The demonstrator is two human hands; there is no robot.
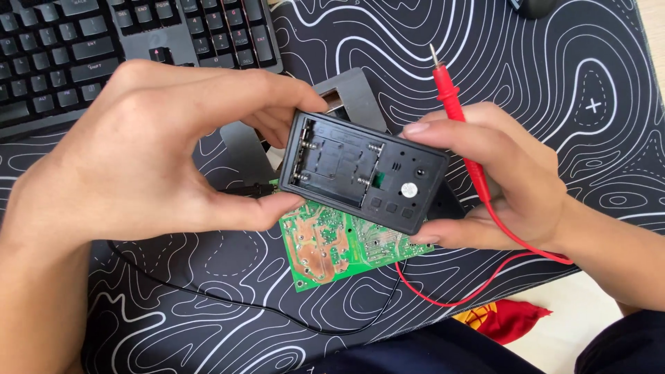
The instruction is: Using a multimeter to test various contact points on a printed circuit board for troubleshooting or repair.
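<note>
Head view: hands (332, 173) gripping black casing (364, 173)

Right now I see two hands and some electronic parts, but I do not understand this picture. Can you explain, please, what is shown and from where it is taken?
There is one picture, taken by a camera on the person's head, looking down at their own bare hands. No machine is involved.

The left hand and the right hand together hold a small black case, back side up. Its battery compartment is open and has no batteries in it. A red probe with a metal tip lies across the right hand, and its red wire loops down.

Below the case lies a green circuit board on a black desk mat with white wavy lines. A black wire also crosses the mat. A black keyboard is at the top left.
</note>
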